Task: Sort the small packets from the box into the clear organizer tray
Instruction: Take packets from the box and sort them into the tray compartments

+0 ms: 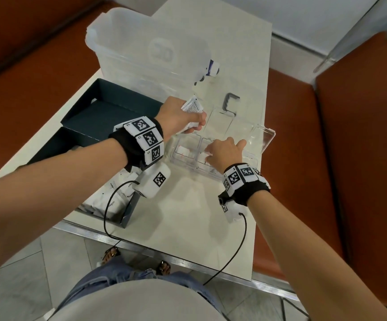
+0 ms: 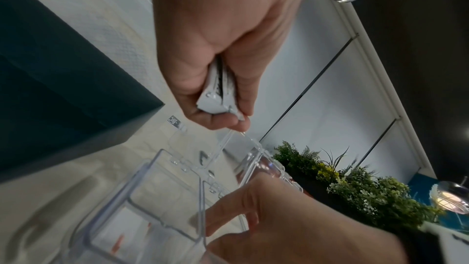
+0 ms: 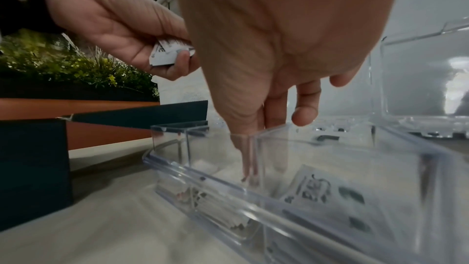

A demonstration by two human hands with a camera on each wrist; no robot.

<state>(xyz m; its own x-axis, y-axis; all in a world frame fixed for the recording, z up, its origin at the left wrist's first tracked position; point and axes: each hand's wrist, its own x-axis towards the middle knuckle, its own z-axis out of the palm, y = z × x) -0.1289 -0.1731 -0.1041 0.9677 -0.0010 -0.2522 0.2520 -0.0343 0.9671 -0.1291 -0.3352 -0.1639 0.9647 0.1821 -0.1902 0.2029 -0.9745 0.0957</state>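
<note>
The clear organizer tray (image 1: pixel 266 140) lies open on the white table, its walls close up in the right wrist view (image 3: pixel 355 158). My left hand (image 1: pixel 195 122) hovers over the tray's far left side and grips a small bunch of white packets (image 1: pixel 192 107), whose ends stick out of the fist (image 2: pixel 214 101). My right hand (image 1: pixel 220 151) reaches down into a near compartment with fairly straight fingers (image 3: pixel 247 158), the tips at a white packet (image 1: pixel 203 157) on its floor. Printed packets (image 3: pixel 317 186) lie in neighbouring compartments. More packets (image 1: pixel 113 202) fill the dark box (image 1: pixel 130 212) under my left forearm.
An empty dark box half (image 1: pixel 109 112) sits left of the tray. A large translucent bin (image 1: pixel 141 47) stands behind it, with a small bottle (image 1: pixel 212 68) and a grey clip (image 1: pixel 230 100) nearby. Orange benches flank the table, and wrist cables hang over its near edge.
</note>
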